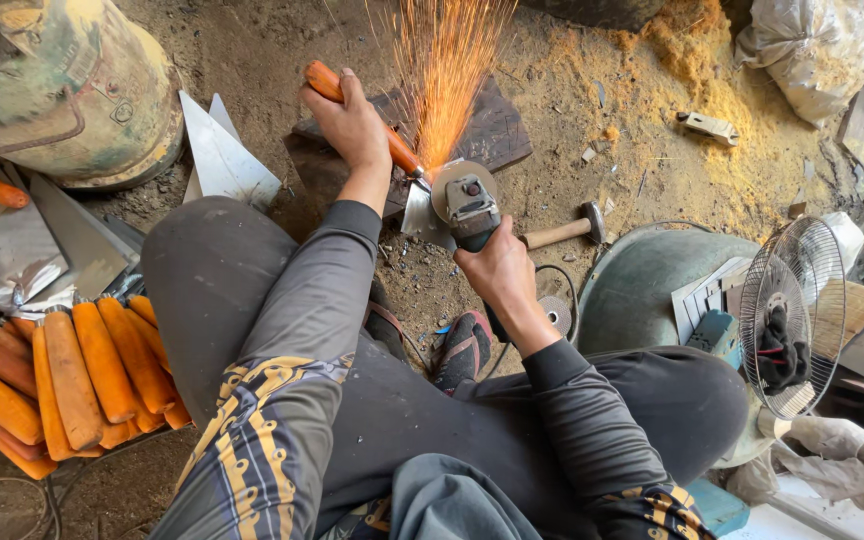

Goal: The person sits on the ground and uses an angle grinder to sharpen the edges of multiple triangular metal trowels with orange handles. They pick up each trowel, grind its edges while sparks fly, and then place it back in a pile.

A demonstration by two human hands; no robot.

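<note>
Two bare hands work low over a dirt floor (pixel 252 60) strewn with sawdust. The left hand (pixel 352 125) has its fingers clenched around the orange wooden handle (pixel 324 82) of a trowel, whose metal blade (pixel 418 212) lies tilted near the ground, just beside a dark flat slab (pixel 497 130). The right hand (pixel 497 272) grips the body of an angle grinder (pixel 472 208), fingers wrapped tight around it. The grinder's disc meets the trowel where the blade joins the handle, and a fan of orange sparks (pixel 444 70) shoots up and away from that spot.

Behind the grinder a hammer (pixel 567 230) with a pale wooden handle lies on the floor. A heap of finished orange-handled trowels (pixel 72 375) rests at the person's left knee, with loose triangular steel blades (pixel 222 155) further out, near a big worn drum (pixel 62 90). On the right stand a round green basin (pixel 642 280) and a small caged fan (pixel 792 315). The person sits cross-legged in dark trousers, one shoe (pixel 464 348) showing between the legs.
</note>
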